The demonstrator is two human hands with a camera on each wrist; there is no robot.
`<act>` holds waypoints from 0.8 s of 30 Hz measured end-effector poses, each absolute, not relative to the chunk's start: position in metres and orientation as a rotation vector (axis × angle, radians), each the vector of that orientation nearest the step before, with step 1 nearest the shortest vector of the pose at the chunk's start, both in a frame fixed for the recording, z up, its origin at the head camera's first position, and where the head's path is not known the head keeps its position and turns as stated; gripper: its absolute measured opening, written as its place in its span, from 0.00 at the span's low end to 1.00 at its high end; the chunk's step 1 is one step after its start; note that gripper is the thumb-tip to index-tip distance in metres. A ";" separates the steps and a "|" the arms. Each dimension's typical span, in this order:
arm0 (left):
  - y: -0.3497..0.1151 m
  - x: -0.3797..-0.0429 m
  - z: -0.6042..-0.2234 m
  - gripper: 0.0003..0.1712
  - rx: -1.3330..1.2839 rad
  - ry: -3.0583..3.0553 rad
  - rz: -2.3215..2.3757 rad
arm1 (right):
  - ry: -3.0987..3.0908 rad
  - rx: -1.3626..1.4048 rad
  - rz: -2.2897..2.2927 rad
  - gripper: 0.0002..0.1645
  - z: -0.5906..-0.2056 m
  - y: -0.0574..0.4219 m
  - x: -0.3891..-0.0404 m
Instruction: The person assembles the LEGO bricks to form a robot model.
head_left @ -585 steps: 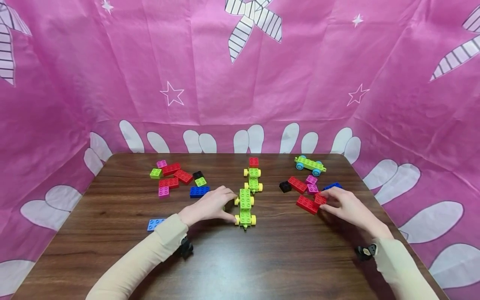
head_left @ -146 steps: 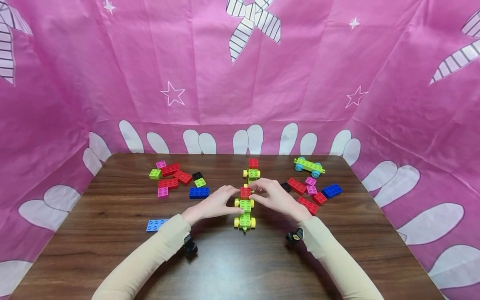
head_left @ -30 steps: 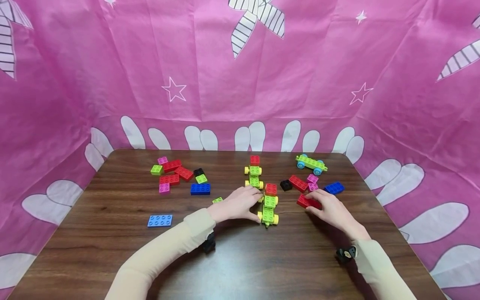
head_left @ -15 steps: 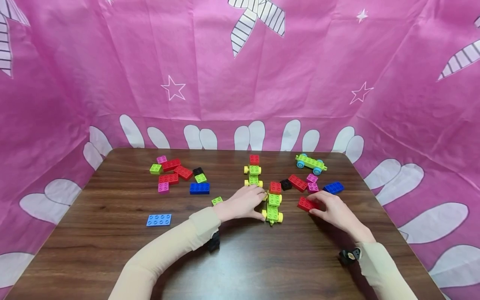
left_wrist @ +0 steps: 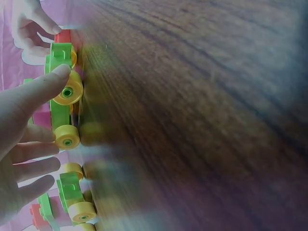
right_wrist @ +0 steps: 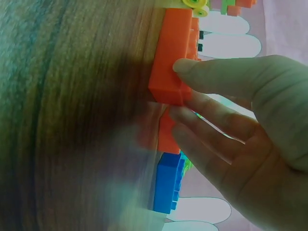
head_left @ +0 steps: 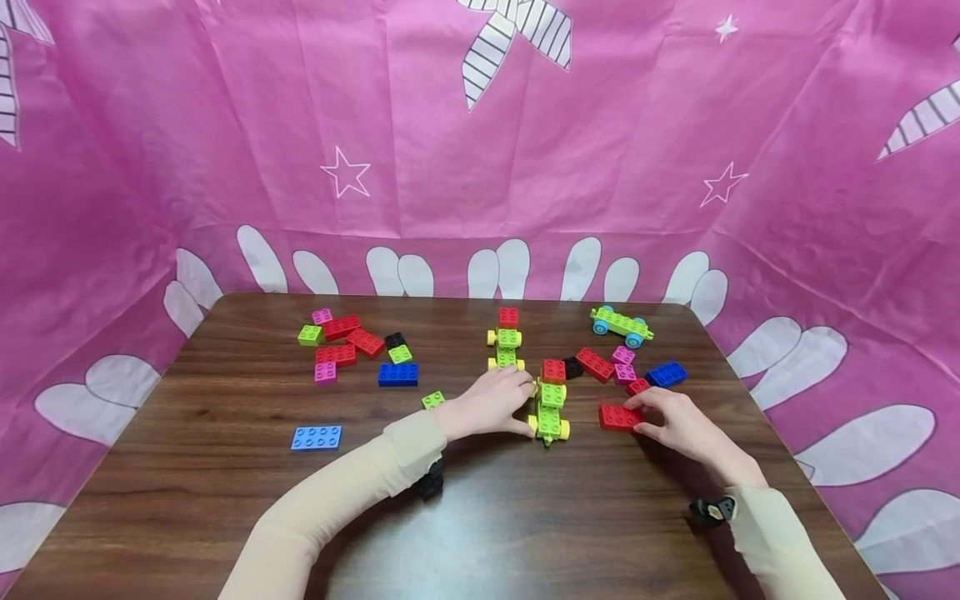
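Note:
A lime-green toy car (head_left: pixel 550 398) with yellow wheels and a small red building brick (head_left: pixel 553 370) at its far end stands right of centre. My left hand (head_left: pixel 487 404) lies along its left side; in the left wrist view the thumb (left_wrist: pixel 60 72) touches it near one wheel, and the fingers are fairly straight, one reaching the other wheel. My right hand (head_left: pixel 686 429) pinches the right end of a long red brick (head_left: pixel 617 417) lying on the table. In the right wrist view the thumb (right_wrist: pixel 185 67) presses its side, with fingers behind its end.
Behind is another green car (head_left: pixel 506 354) with yellow wheels. At right are a blue-wheeled car (head_left: pixel 622 325), a blue brick (head_left: pixel 667 373), a small red brick (head_left: pixel 637 386) and pink bricks (head_left: pixel 623 367). Loose bricks lie at left, with a light-blue one (head_left: pixel 317 437) nearer.
A small red brick has gone onto the near car. My left hand has since slid that car rightward. The long red brick under my right hand has turned more sideways.

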State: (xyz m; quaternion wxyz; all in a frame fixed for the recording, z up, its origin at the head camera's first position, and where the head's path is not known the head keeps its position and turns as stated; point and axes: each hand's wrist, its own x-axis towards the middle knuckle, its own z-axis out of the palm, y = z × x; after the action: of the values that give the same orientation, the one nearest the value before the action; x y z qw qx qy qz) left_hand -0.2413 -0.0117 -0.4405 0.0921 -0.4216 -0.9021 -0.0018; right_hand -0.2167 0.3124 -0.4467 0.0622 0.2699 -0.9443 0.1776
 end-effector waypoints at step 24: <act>-0.007 -0.246 -0.442 0.35 -1.226 -2.684 0.006 | -2.913 0.903 0.607 0.21 -0.444 0.299 -0.200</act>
State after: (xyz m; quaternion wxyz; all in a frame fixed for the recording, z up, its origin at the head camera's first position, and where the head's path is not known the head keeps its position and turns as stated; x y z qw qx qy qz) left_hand -0.2461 -0.0069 -0.4425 0.0951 -0.4137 -0.9055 0.0019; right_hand -0.1999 0.2993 -0.4444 0.0161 0.2905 -0.9366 0.1951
